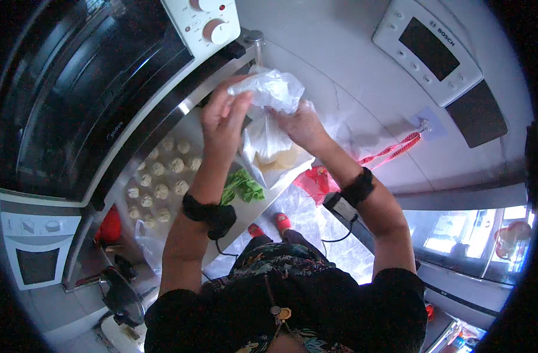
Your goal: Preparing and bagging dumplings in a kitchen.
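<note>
My left hand grips the gathered upper part of a thin translucent plastic bag. My right hand pinches the same bag just below, from the other side. Under them hangs or rests a white plastic bag around something pale yellow; its exact kind is unclear, and where one bag ends and the other begins cannot be made out. Green leafy vegetables lie on the counter below my left forearm. Rows of pleated, uncooked buns or dumplings sit to the left of that forearm.
A Midea oven stands on a metal-edged rack at left. A Bosch control panel is on the right wall. A red-pink bag hangs by the counter's right end. A clear plastic bag lies near the buns.
</note>
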Demonstrator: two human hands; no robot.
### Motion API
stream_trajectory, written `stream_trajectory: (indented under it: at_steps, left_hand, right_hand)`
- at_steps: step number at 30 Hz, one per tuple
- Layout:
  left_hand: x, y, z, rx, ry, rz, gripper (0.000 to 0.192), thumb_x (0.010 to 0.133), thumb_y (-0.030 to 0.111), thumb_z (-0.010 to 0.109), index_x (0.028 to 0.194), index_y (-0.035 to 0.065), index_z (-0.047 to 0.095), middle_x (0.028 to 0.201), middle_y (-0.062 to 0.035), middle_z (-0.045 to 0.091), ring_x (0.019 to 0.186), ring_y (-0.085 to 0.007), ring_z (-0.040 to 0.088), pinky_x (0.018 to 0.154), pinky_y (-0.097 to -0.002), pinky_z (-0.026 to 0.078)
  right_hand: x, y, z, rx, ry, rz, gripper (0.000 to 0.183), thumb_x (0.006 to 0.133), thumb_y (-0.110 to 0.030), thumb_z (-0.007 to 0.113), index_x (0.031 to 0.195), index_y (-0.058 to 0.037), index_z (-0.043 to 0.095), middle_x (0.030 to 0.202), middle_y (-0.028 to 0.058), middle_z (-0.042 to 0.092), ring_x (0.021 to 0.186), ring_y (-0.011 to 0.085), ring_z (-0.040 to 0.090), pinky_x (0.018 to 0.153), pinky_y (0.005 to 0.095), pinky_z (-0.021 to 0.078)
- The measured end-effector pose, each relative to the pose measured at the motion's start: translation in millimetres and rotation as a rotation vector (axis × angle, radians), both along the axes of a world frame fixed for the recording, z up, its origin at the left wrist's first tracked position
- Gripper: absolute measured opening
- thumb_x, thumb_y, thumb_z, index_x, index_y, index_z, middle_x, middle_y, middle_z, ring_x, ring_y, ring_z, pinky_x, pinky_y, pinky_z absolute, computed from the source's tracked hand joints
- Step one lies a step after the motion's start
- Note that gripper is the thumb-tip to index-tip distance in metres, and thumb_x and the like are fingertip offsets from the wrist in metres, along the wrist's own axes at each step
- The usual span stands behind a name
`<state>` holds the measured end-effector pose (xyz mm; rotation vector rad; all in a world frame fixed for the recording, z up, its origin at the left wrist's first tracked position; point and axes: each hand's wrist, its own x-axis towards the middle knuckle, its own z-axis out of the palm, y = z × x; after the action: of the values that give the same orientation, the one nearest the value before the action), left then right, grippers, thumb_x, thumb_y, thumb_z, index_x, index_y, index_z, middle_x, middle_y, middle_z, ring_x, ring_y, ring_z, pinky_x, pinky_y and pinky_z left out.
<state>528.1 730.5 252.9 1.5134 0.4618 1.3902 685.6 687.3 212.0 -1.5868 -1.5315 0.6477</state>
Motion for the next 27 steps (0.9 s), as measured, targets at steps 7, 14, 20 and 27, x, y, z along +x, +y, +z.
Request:
stream_trajectory:
  at_steps: [7, 14, 20, 27]
  left_hand:
    - [-39, 0, -54, -0.476, 0.374, 0.177, 0.019, 0.084, 0.022, 0.061, 0.094, 0.0062, 0.065, 0.078, 0.0011, 0.062, 0.058, -0.0061, 0.054, 0.051, -0.0186, 0.042]
    - [-35, -17, -102, -0.016, 1.072, 0.084, 0.020, 0.075, 0.026, 0.066, 0.088, 0.0103, 0.065, 0.076, -0.0089, 0.064, 0.067, -0.0241, 0.062, 0.058, -0.0347, 0.047]
    - [-7, -25, -114, 0.088, 1.295, 0.221, 0.019, 0.072, 0.030, 0.065, 0.073, 0.0114, 0.060, 0.076, -0.0065, 0.062, 0.070, -0.0281, 0.061, 0.059, -0.0392, 0.047]
    - [7, -21, -129, 0.254, 1.108, 0.326, 0.010, 0.074, 0.021, 0.059, 0.071, 0.0114, 0.059, 0.076, -0.0052, 0.060, 0.069, -0.0282, 0.060, 0.057, -0.0401, 0.046]
  right_hand:
    - [15, 5, -15, 0.308, -0.024, -0.023, 0.029, 0.079, -0.015, 0.056, 0.102, 0.0017, 0.054, 0.086, 0.0244, 0.059, 0.085, 0.0399, 0.058, 0.075, 0.0441, 0.0457]
    - [17, 12, -34, 0.155, -0.095, -0.199, 0.023, 0.082, -0.013, 0.055, 0.101, -0.0008, 0.060, 0.086, 0.0159, 0.064, 0.079, 0.0254, 0.060, 0.074, 0.0345, 0.0462]
    - [17, 8, -2, 0.179, 0.109, -0.169, 0.020, 0.084, -0.016, 0.059, 0.098, -0.0008, 0.061, 0.081, 0.0091, 0.063, 0.076, 0.0194, 0.059, 0.071, 0.0318, 0.0460]
    - [25, 2, 2, 0.266, 0.253, -0.222, 0.029, 0.083, -0.019, 0.057, 0.101, 0.0042, 0.055, 0.088, 0.0190, 0.062, 0.082, 0.0320, 0.059, 0.072, 0.0388, 0.0464]
